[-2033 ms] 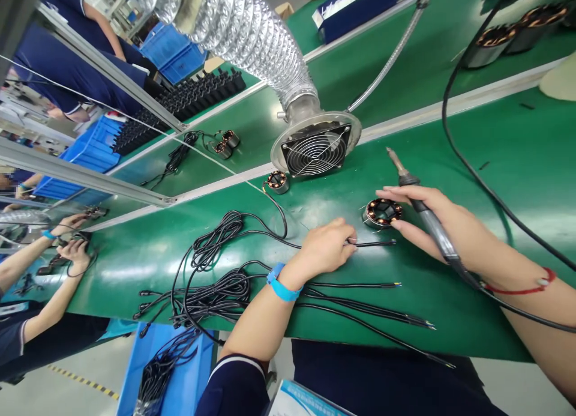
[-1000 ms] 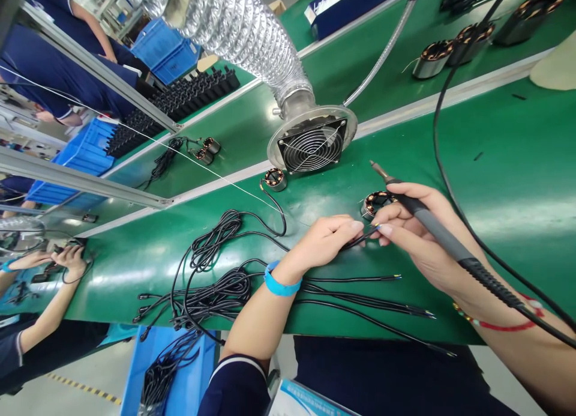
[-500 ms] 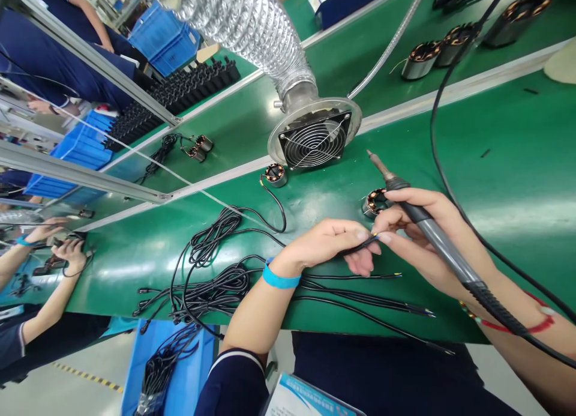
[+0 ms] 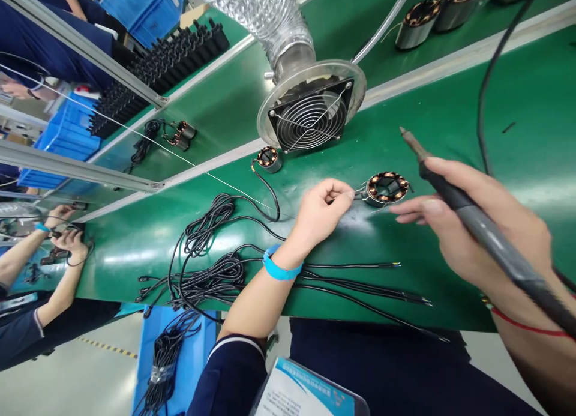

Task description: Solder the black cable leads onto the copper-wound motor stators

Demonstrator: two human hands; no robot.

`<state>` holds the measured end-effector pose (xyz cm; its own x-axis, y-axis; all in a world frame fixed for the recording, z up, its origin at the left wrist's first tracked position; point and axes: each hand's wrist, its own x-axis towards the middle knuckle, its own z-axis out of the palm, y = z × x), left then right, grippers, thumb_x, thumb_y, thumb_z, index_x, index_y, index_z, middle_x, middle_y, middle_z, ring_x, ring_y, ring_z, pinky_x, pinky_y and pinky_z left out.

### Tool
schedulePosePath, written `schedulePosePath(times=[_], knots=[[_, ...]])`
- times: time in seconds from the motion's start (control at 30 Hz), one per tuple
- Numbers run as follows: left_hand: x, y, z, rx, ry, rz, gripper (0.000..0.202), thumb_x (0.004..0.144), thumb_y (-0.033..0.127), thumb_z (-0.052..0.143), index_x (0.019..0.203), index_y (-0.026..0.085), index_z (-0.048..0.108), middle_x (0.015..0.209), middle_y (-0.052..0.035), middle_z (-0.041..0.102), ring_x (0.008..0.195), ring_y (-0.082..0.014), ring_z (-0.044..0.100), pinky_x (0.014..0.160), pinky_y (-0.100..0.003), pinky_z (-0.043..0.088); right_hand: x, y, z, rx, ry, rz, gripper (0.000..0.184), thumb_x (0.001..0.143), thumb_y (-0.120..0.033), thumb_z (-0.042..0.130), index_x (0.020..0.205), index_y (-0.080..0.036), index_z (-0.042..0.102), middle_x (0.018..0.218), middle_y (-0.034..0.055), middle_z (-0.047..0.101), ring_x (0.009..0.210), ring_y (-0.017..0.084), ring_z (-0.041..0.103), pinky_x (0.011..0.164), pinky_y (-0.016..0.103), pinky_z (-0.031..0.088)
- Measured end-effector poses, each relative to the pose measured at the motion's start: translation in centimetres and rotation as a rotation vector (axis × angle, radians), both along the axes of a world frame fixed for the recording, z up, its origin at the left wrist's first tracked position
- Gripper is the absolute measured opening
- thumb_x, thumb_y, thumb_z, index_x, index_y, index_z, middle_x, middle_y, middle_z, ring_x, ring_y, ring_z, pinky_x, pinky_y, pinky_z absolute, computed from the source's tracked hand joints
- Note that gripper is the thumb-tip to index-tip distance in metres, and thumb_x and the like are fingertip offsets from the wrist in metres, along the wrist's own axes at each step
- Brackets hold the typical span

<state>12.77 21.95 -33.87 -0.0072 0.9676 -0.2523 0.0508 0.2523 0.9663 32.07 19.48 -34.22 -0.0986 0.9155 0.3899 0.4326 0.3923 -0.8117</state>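
Note:
My left hand (image 4: 321,209) pinches the end of a black cable right beside a round copper-wound stator (image 4: 387,188) on the green bench (image 4: 450,122); the cable end reaches the stator's left side. My right hand (image 4: 477,224) grips a soldering iron (image 4: 468,209), its tip (image 4: 407,138) raised up and to the right of the stator, index finger stretched toward the stator. Several more black cables (image 4: 360,284) lie in front of my left wrist, which wears a blue strap.
A fume fan (image 4: 310,119) on a silver duct stands behind the stator. Another small stator (image 4: 269,158) with a lead sits left of it. Coiled cables (image 4: 211,272) lie at left. More stators (image 4: 416,23) on the far belt. Another person's hands (image 4: 63,236) at far left.
My left hand moved the cable end up from the bench to the stator's left side. My right hand let go of the cable tip and drew back right, the iron tip lifting.

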Motion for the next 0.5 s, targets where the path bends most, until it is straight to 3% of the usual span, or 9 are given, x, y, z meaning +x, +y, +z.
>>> schedulePosePath(times=[0.1, 0.23, 0.5], knots=[[-0.2, 0.2, -0.4, 0.076, 0.094, -0.014, 0.007, 0.079, 0.014, 0.064, 0.072, 0.015, 0.062, 0.065, 0.0045, 0.06, 0.061, -0.0063, 0.05, 0.061, -0.021, 0.039, 0.7, -0.7, -0.7, 0.124, 0.063, -0.055, 0.033, 0.093, -0.029, 0.068, 0.125, -0.028, 0.067, 0.103, 0.005, 0.074, 0.069, 0.017, 0.069, 0.059, 0.032, 0.056], [-0.4, 0.1, -0.6, 0.14, 0.184, -0.046, 0.007, 0.082, 0.015, 0.062, 0.075, 0.016, 0.063, 0.07, 0.003, 0.064, 0.065, -0.0075, 0.055, 0.063, -0.022, 0.041, 1.2, -1.1, -1.9, 0.242, 0.049, -0.086, 0.017, 0.087, -0.028, 0.073, 0.103, -0.024, 0.07, 0.084, 0.0058, 0.071, 0.064, 0.018, 0.067, 0.052, 0.031, 0.051], [-0.5, 0.0, -0.8, 0.195, 0.255, -0.063, 0.007, 0.083, 0.014, 0.06, 0.077, 0.017, 0.063, 0.073, 0.003, 0.066, 0.068, -0.0078, 0.056, 0.064, -0.021, 0.041, 0.9, -1.2, -2.1, 0.202, 0.002, -0.028, 0.014, 0.089, -0.031, 0.07, 0.101, -0.024, 0.066, 0.088, 0.0057, 0.071, 0.065, 0.017, 0.068, 0.049, 0.03, 0.049]])
